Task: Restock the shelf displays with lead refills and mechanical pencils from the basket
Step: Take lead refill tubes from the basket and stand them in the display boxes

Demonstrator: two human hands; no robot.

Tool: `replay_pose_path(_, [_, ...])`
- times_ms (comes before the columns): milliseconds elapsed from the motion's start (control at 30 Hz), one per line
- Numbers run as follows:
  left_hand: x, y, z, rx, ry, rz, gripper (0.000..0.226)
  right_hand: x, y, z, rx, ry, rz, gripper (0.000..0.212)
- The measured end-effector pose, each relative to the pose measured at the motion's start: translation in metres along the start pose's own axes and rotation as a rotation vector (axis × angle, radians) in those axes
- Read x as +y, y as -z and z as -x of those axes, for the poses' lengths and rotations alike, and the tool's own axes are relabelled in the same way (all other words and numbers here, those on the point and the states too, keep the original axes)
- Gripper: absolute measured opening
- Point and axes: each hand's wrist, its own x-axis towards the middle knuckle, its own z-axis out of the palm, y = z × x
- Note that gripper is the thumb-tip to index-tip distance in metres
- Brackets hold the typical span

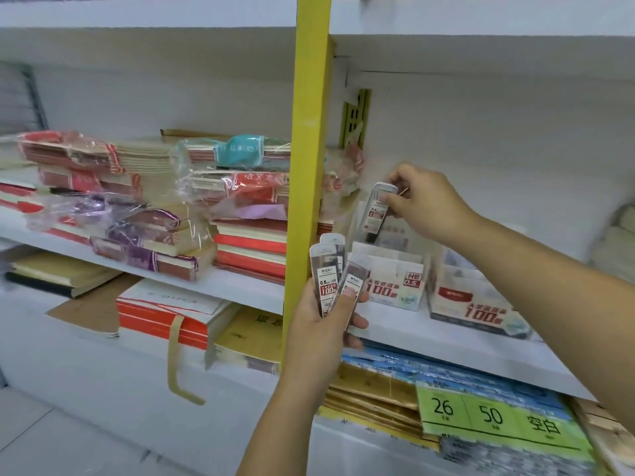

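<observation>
Single head-worn wide-angle view, facing forward and slightly down, close to white shelf, hands near.

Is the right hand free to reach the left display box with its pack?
Likely yes: the right hand holds the refill pack over the open display box, nothing between; the left hand, gripping spare packs, is lower.

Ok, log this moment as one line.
phase: restocking lead refills | right hand: pinches single refill pack above display box | left hand: grips spare refill packs
</observation>
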Motion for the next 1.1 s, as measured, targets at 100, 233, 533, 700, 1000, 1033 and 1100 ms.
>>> replay_pose_path(100, [-0.001, 0.006, -0.004, 0.009, 0.005, 0.000, 0.014, 0.007, -0.005, -0.006, -0.075, -0.049, -0.015, 0.018])
replay_pose_path(233, [-0.001, 0.010, -0.008, 0.007, -0.006, -0.001, 0.015, 0.011, -0.006, -0.011, -0.150, -0.125, -0.124, 0.024])
replay_pose_path(533, [-0.003, 0.010, -0.004, 0.006, 0.023, 0.026, 0.014, 0.006, -0.009, -0.014, -0.098, 0.030, 0.426, 0.012])
replay_pose_path(700, [0.000, 0.009, -0.001, -0.007, 0.018, 0.025, 0.014, 0.000, -0.001, 0.003, -0.079, 0.034, 0.546, 0.028])
replay_pose_path(1000, [0.010, -0.004, 0.006, -0.122, -0.003, 0.114, 0.014, -0.037, 0.004, 0.090, -0.332, -0.170, -0.454, 0.020])
replay_pose_path(1033, [0.009, -0.005, 0.006, -0.145, 0.004, 0.124, 0.016, -0.036, 0.003, 0.093, -0.273, -0.188, -0.480, 0.018])
replay_pose_path(1100, [0.007, -0.004, 0.008, -0.193, 0.028, 0.146, 0.021, -0.033, 0.005, 0.095, -0.161, -0.211, -0.471, 0.012])
